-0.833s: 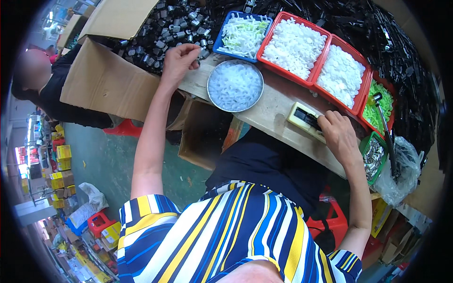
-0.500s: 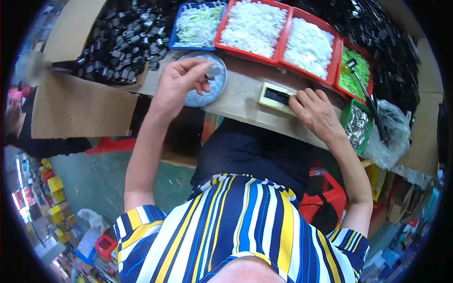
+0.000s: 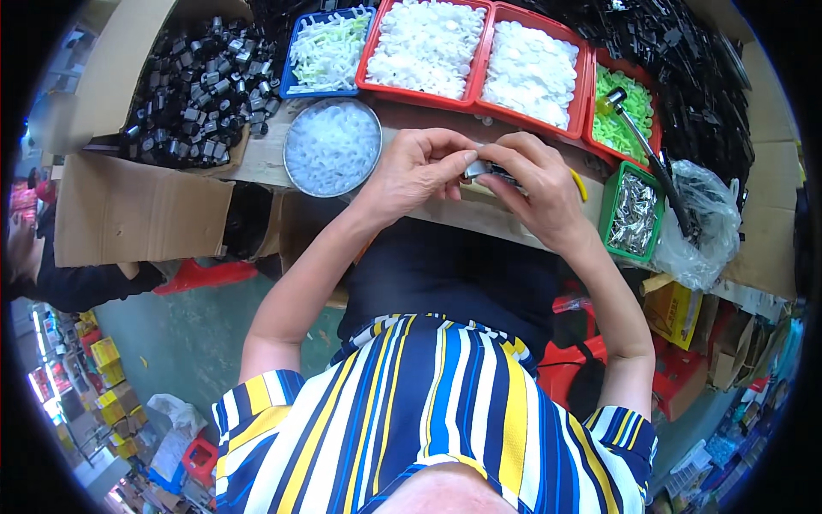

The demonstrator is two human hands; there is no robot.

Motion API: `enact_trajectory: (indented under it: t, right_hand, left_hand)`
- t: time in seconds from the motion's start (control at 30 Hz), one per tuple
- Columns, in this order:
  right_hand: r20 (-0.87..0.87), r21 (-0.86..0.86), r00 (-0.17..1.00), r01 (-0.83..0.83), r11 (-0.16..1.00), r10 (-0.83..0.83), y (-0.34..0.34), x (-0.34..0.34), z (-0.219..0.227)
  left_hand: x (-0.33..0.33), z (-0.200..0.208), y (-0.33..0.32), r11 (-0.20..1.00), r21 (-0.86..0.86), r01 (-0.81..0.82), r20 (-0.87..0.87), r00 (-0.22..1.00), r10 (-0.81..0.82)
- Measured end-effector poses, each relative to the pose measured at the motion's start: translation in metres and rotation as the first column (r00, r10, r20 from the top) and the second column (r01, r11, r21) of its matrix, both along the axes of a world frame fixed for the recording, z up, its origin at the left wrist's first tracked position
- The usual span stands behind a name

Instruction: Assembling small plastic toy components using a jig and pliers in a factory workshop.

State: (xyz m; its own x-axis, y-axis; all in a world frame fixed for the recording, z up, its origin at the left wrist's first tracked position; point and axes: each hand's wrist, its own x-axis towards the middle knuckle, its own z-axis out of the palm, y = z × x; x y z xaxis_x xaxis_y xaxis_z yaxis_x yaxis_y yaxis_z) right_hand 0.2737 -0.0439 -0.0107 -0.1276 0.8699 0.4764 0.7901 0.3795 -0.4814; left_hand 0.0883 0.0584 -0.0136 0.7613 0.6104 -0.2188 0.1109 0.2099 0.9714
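Half a second ago your left hand (image 3: 419, 174) was over the bowl (image 3: 293, 173); now it is to the right of the bowl, finger and thumb pinching the small gray bit (image 3: 475, 170). Your right hand (image 3: 541, 184), farther right of the bowl, has come closer to your left, its fingers and thumb closed on the black part (image 3: 503, 171), mostly hidden. The gray bit is right of the bowl too, between your hands, beside the black part; I can't tell if they touch.

Red parts trays (image 3: 419, 97) and heaped dark pieces (image 3: 201, 94) show a workshop.
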Motion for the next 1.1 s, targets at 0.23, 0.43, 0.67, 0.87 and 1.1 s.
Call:
enact_trajectory:
  t: [0.23,0.43,0.67,0.87,1.1]
  right_hand:
    - [-0.013,-0.054,0.999,0.033,0.998,-0.034,0.009,-0.005,-0.019]
    - [0.097,-0.140,0.993,0.083,0.987,-0.069,0.010,-0.005,-0.028]
    - [0.150,-0.226,0.987,0.094,0.969,-0.061,0.013,-0.006,-0.023]
    - [0.134,-0.223,0.989,0.088,0.971,-0.059,0.006,-0.003,-0.018]
    - [0.030,-0.090,0.913,0.409,0.908,-0.408,-0.058,0.045,0.010]
  left_hand:
    - [0.000,-0.015,0.005,0.997,0.040,-0.060,-0.085,0.994,0.063]
    - [0.003,-0.037,-0.002,0.957,0.273,-0.101,-0.087,0.988,0.130]
    - [0.005,-0.046,-0.002,0.986,0.022,-0.164,-0.046,0.985,0.165]
    - [0.011,-0.056,-0.001,0.978,0.148,-0.148,-0.027,0.988,0.154]
    - [0.003,-0.048,-0.014,0.902,0.363,-0.234,-0.016,0.966,0.257]
